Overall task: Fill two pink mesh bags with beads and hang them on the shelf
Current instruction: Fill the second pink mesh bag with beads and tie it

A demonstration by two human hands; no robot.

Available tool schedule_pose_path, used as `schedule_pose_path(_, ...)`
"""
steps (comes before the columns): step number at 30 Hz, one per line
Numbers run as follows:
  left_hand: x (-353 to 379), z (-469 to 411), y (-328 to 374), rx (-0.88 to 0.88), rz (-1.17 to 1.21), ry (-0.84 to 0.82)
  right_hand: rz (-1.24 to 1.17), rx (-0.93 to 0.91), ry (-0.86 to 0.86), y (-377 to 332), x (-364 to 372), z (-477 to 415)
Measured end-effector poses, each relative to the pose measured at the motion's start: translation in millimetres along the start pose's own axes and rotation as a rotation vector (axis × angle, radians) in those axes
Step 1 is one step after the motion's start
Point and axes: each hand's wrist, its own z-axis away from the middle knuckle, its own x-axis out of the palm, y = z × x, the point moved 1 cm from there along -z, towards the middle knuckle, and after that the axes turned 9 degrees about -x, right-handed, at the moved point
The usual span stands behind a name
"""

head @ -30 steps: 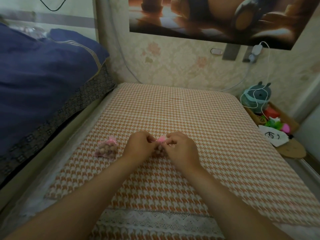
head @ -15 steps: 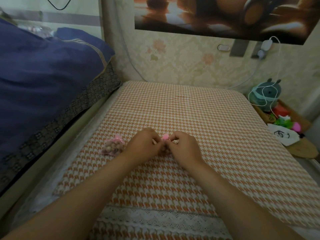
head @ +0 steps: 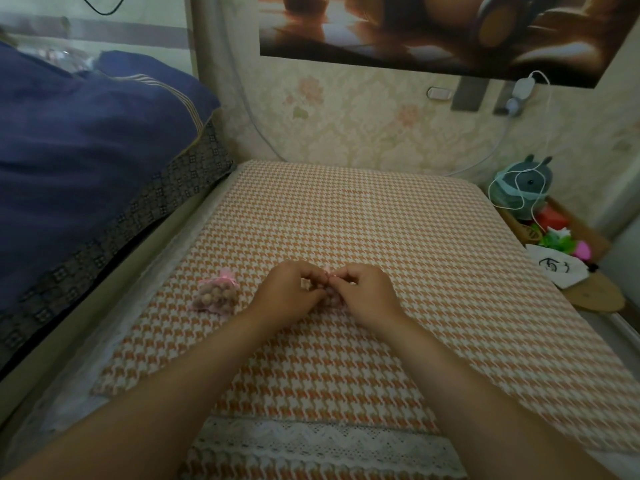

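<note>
A pink mesh bag full of beads [head: 216,296], tied shut with a pink ribbon, lies on the orange houndstooth cloth [head: 363,220] left of my hands. A second pink mesh bag [head: 329,295] with beads sits between my hands, mostly hidden by them; only its pink top and a few beads show. My left hand [head: 289,291] and my right hand [head: 363,292] both pinch the top of this second bag, fingertips close together.
A dark blue quilt [head: 86,150] is piled on the left. At the right edge stand a wooden tray [head: 571,220] with a teal plush toy [head: 523,185], colourful bits and a white pouch [head: 557,268], plus white cables [head: 502,140] running down the wall.
My hands have stayed on the second bag with only small finger shifts at its top. The view has tilted slightly; the tied bag has not moved.
</note>
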Motion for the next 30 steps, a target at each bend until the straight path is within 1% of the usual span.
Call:
schedule_pose_path(4,4,-2,-1,-0.041,0.041,0.045,0.021,-0.037,-0.015,-6,-6,3)
schedule_pose_path(8,9,-3,2,-0.103,0.107,0.106,0.036,-0.086,0.1,-2,-6,5)
schedule_pose_path(11,12,-1,5,-0.082,0.122,0.118,0.161,-0.187,0.163,2,-5,2)
schedule_pose_path(13,10,-1,7,-0.053,0.126,0.084,0.288,-0.31,0.145,1,-8,1)
schedule_pose_path(15,8,-2,6,-0.004,0.081,0.039,0.385,-0.431,0.087,-1,-14,-2)
schedule_pose_path(17,5,-5,4,0.049,0.019,-0.006,0.41,-0.506,0.004,-5,-21,-6)
schedule_pose_path(21,1,-6,0,0.16,-0.059,-0.002,0.325,-0.46,-0.151,-9,-32,-19)
schedule_pose_path(23,0,-5,1,0.208,-0.084,0.006,0.281,-0.432,-0.185,-8,-33,-20)
schedule_pose_path(25,0,-4,2,0.224,-0.081,0.015,0.241,-0.411,-0.167,-9,-32,-18)
schedule_pose_path(27,1,-4,2,0.209,-0.058,0.031,0.189,-0.361,-0.1,-9,-30,-17)
schedule_pose_path(28,2,-3,3,0.204,-0.056,0.046,0.145,-0.299,-0.058,-9,-29,-16)
schedule_pose_path(30,6,-1,5,0.222,-0.1,0.088,-0.017,-0.085,-0.007,-8,-24,-16)
